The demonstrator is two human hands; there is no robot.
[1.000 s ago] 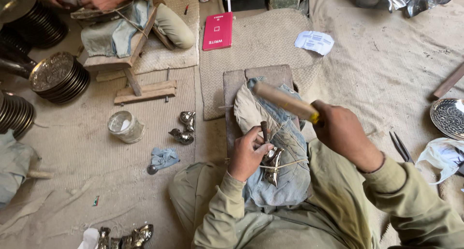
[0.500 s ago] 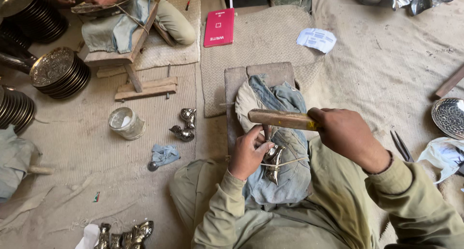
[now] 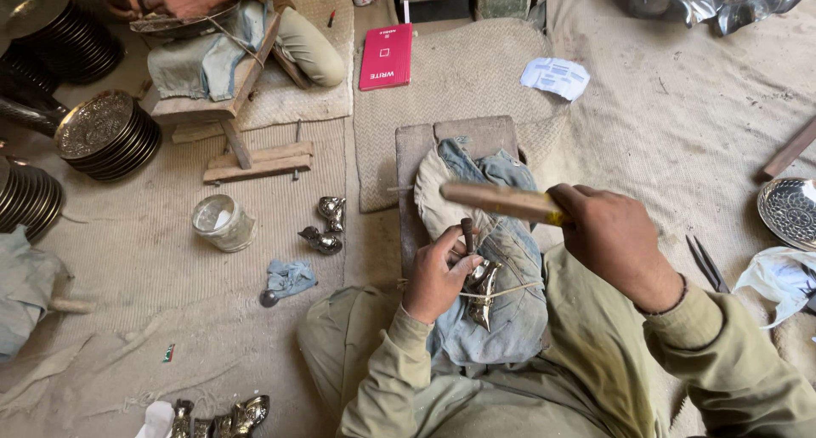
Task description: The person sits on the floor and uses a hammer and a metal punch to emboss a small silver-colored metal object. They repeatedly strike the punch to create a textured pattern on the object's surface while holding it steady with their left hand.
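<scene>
Worn beige woven matting (image 3: 663, 140) covers the floor in soft daylight; a low wooden plank bench (image 3: 223, 115) stands top left.

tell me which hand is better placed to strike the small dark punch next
Right, probably. The right hand grips the wooden-handled hammer raised just above the small dark punch. The left hand is busy pinching that punch against the shiny metal piece.

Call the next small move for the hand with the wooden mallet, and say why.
Probably a short stroke down onto the punch. The right hand holds the wooden mallet raised just above the punch's top; the left hand pins that punch upright on the small metal piece, tied with string onto the cloth-padded block. Everything looks lined up for a strike.
</scene>
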